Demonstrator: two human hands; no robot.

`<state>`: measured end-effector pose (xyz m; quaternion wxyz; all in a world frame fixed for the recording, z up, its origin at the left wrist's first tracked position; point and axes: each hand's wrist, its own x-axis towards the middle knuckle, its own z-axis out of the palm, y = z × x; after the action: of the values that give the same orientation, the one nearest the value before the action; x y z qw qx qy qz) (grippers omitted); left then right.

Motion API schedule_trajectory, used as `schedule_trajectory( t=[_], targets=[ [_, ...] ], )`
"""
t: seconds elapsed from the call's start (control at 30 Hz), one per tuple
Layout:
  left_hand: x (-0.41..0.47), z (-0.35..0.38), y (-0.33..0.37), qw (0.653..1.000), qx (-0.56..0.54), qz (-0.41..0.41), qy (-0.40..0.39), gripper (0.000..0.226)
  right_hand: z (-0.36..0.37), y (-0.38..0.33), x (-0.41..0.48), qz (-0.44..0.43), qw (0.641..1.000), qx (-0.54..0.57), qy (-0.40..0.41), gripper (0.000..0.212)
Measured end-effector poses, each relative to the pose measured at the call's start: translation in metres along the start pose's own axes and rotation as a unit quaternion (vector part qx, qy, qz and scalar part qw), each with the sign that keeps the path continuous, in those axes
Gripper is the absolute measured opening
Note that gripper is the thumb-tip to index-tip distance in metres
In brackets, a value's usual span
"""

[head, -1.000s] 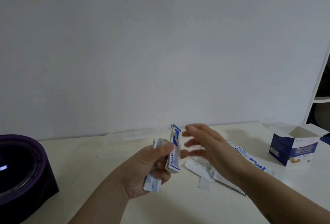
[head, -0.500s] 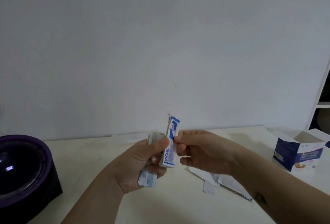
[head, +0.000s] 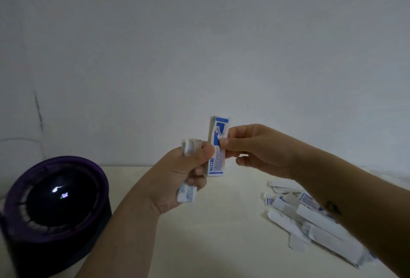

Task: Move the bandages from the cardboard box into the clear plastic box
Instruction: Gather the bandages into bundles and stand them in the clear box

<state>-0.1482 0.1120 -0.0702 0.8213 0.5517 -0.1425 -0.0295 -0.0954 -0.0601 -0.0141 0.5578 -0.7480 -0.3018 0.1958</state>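
Now right hand [head: 257, 151], fingers spread 1 s ago, pinches the upright bandage stack [head: 218, 127] gripped by left hand [head: 177, 180] above the table [head: 221, 233]. Loose bandages [head: 310, 218] lie at right. Judgement: bundle being squared; neither box in view, transfer pending.

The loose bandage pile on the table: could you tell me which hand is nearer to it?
Right. The right hand is above-left of the pile; the left hand is farther left.
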Motion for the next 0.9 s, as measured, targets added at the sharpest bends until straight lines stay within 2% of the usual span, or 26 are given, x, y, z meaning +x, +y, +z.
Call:
schedule_trajectory(
  t=[0.07, 0.13, 0.2, 0.27, 0.3, 0.37, 0.4, 0.43, 0.47, 0.5, 0.57, 0.63, 0.73, 0.9],
  targets=[
    [-0.001, -0.006, 0.006, 0.996, 0.047, 0.025, 0.074, 0.037, 0.002, -0.003, 0.012, -0.012, 0.999, -0.014, 0.036, 0.014],
    [0.001, -0.019, 0.007, 0.974, 0.122, 0.052, 0.185, 0.026, 0.002, -0.001, 0.026, -0.013, 0.994, -0.064, 0.087, 0.011],
    [0.004, -0.037, 0.002, 0.911, 0.274, 0.077, 0.300, 0.018, 0.002, 0.007, 0.045, -0.029, 0.975, -0.180, 0.128, 0.009],
    [0.006, -0.058, -0.007, 0.829, 0.414, 0.069, 0.370, 0.012, 0.006, 0.021, 0.064, -0.048, 0.930, -0.346, 0.119, 0.012],
    [0.006, -0.065, -0.012, 0.807, 0.448, 0.054, 0.381, 0.010, 0.010, 0.030, 0.072, -0.049, 0.889, -0.443, 0.101, 0.016],
    [0.007, -0.074, -0.020, 0.806, 0.465, 0.009, 0.367, 0.012, 0.024, 0.046, 0.087, -0.024, 0.806, -0.589, 0.046, 0.024],
    [0.008, -0.077, -0.024, 0.813, 0.464, -0.015, 0.352, 0.014, 0.030, 0.053, 0.093, 0.000, 0.784, -0.620, 0.015, 0.026],
    [0.009, -0.079, -0.029, 0.820, 0.461, -0.037, 0.337, 0.017, 0.035, 0.060, 0.099, 0.028, 0.779, -0.626, -0.013, 0.026],
    [0.010, -0.080, -0.032, 0.829, 0.452, -0.055, 0.325, 0.019, 0.037, 0.066, 0.106, 0.063, 0.785, -0.615, -0.034, 0.023],
    [0.012, -0.082, -0.036, 0.840, 0.436, -0.068, 0.316, 0.021, 0.037, 0.069, 0.112, 0.107, 0.807, -0.580, -0.045, 0.018],
    [0.014, -0.084, -0.041, 0.863, 0.399, -0.079, 0.301, 0.022, 0.035, 0.076, 0.123, 0.215, 0.870, -0.441, -0.042, 0.013],
    [0.015, -0.084, -0.043, 0.865, 0.395, -0.089, 0.296, 0.024, 0.038, 0.083, 0.129, 0.291, 0.902, -0.317, -0.038, 0.014],
    [0.016, -0.082, -0.043, 0.855, 0.412, -0.089, 0.303, 0.027, 0.054, 0.094, 0.136, 0.334, 0.900, -0.276, -0.042, 0.027],
    [0.017, -0.082, -0.045, 0.852, 0.418, -0.092, 0.302, 0.030, 0.076, 0.090, 0.137, 0.345, 0.881, -0.316, -0.070, 0.023]
  ],
)
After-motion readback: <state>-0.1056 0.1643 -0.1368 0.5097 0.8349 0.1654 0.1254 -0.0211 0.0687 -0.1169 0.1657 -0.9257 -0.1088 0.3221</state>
